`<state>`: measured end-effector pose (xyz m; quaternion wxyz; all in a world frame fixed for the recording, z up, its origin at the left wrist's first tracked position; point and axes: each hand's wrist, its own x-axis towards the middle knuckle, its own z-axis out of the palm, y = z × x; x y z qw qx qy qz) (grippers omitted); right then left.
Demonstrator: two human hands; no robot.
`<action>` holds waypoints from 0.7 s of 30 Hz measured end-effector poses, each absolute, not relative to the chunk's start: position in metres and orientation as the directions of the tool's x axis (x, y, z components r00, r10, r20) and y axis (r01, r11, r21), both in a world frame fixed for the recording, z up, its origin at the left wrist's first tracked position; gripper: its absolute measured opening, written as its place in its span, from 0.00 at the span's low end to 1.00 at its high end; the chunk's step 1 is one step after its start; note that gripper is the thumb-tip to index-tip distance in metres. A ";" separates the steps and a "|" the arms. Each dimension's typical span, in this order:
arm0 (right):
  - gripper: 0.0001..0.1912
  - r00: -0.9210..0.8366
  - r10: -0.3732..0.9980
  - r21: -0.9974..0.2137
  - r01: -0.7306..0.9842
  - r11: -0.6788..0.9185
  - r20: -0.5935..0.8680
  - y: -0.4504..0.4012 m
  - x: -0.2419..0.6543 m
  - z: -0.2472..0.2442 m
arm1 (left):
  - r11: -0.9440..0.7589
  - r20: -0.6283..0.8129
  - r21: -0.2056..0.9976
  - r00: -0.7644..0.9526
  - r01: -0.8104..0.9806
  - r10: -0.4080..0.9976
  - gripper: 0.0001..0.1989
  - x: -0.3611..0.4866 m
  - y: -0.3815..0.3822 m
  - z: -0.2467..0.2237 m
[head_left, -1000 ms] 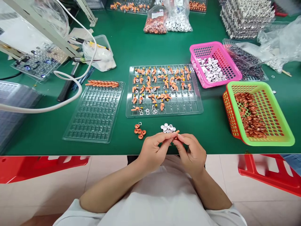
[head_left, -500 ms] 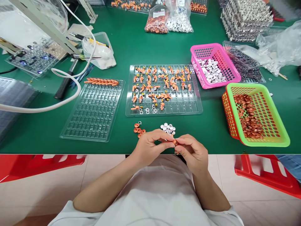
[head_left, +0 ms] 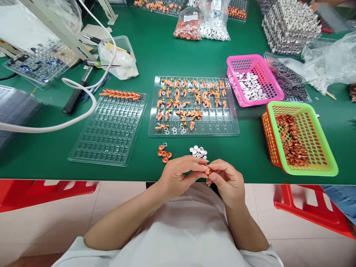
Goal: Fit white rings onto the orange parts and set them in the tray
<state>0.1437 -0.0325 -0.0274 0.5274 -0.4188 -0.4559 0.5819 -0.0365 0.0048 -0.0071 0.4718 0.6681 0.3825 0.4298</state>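
Observation:
My left hand [head_left: 182, 176] and my right hand [head_left: 228, 181] meet at the table's front edge. Between their fingertips they pinch one small orange-brown part [head_left: 208, 170], mostly covered by the fingers. Just beyond the hands lie a small pile of white discs [head_left: 198, 151] and, to the left, several copper-coloured round caps [head_left: 164, 153]. Farther back is a clear compartment tray [head_left: 222, 128] with orange curved pieces, some with yellow and dark ends, and thin white rings in its front row.
On the left lies another clear tray [head_left: 102, 137] with a row of orange pieces [head_left: 120, 94], beside a hammer [head_left: 74, 99] and a white cable [head_left: 55, 128]. To the right stand a pink basket [head_left: 236, 87] of white discs and a green basket [head_left: 330, 159] of copper caps. Filled bags [head_left: 187, 27] lie behind.
The view has shifted slightly. Both hands stay together on the small orange-brown part, with only a slight change in the fingers.

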 end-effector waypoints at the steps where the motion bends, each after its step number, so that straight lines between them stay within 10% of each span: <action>1: 0.07 -0.094 0.995 -0.970 -0.240 -0.038 -0.015 -0.033 0.144 -0.028 | -0.297 0.245 0.949 0.341 0.107 0.907 0.06 -0.037 0.005 -0.007; 21: 0.10 -0.228 0.967 -0.918 -0.350 -0.187 -0.111 -0.030 0.150 -0.026 | -0.611 0.504 0.759 0.391 0.225 0.770 0.09 -0.042 0.004 -0.001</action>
